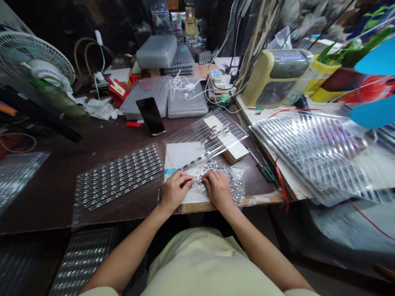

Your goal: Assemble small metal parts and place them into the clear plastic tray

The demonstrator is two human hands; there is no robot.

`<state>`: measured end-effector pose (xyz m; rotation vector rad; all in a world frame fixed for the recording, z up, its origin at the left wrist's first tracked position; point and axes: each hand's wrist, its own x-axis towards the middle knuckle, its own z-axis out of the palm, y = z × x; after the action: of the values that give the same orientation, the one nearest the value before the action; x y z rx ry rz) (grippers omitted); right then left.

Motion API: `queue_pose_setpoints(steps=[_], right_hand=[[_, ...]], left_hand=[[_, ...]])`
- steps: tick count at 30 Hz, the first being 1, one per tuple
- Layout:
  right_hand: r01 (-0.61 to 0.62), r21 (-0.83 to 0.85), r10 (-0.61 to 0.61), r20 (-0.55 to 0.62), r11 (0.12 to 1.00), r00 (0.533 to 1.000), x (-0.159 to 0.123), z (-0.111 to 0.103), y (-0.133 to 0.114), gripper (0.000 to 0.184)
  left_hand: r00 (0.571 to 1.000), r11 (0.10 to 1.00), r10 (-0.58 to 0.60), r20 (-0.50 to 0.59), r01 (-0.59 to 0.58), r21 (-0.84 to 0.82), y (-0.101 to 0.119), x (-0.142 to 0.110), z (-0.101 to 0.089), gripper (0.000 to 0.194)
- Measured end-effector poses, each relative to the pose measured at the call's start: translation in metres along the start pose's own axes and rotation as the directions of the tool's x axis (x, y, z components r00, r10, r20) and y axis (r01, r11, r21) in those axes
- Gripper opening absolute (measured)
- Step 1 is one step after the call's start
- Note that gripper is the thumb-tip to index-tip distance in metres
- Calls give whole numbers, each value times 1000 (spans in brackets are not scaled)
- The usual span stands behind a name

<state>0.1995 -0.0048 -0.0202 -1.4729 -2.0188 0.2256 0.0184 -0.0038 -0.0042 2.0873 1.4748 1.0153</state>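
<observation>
My left hand is closed in a pinch over the white sheet, at a tiny shiny piece too small to name. Close by on the right, my right hand has thumb and finger pinched at the edge of a pile of small silvery metal parts; whatever it holds is hidden. Beyond the hands lies a clear ribbed plastic tray with a few dark and silver pieces in its grooves. To the left, another tray carries many rows of these pieces.
A phone leans upright behind the work area. Right of the pile lie a green-handled screwdriver and a white-topped block. Stacked clear trays cover the right-hand table. A fan stands far left.
</observation>
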Motion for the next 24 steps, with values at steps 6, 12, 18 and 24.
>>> queue_pose_setpoints(steps=[6, 12, 18, 24], right_hand=[[-38, 38, 40, -64, 999, 997, -1, 2, 1, 17], [11, 137, 1, -87, 991, 996, 0, -1, 1, 23], [1, 201, 15, -79, 980, 997, 2, -6, -5, 20], [8, 150, -14, 39, 989, 999, 10, 4, -23, 10]], left_hand=[[999, 998, 30, 37, -32, 50, -3, -1, 3, 12], [999, 999, 17, 45, -19, 43, -4, -1, 5, 11], [1000, 999, 7, 17, -7, -33, -3, 0, 1, 11], [973, 957, -61, -221, 120, 265, -32, 0, -36, 12]])
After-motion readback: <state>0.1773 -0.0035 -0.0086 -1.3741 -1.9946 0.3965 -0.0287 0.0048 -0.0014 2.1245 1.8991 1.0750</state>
